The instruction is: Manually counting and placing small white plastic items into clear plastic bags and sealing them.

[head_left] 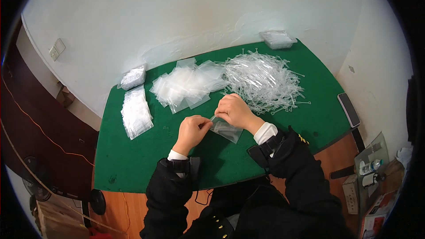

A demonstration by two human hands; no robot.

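Observation:
Between my hands is a small clear plastic bag, with a few thin clear pieces inside that I cannot make out well. My left hand pinches the bag's upper left corner. Fingers of my right hand are closed on the same top edge, a little further along. Just beyond my hands lies a loose heap of flat clear bags. To its right spreads a large pile of thin clear plastic sticks with looped ends. On the left, filled clear bags lie overlapping in a row.
A clear tub stands at the green table's back left, and another clear tub at its back right. A phone lies by the right edge. Past that edge, a glass shelf holds a bottle.

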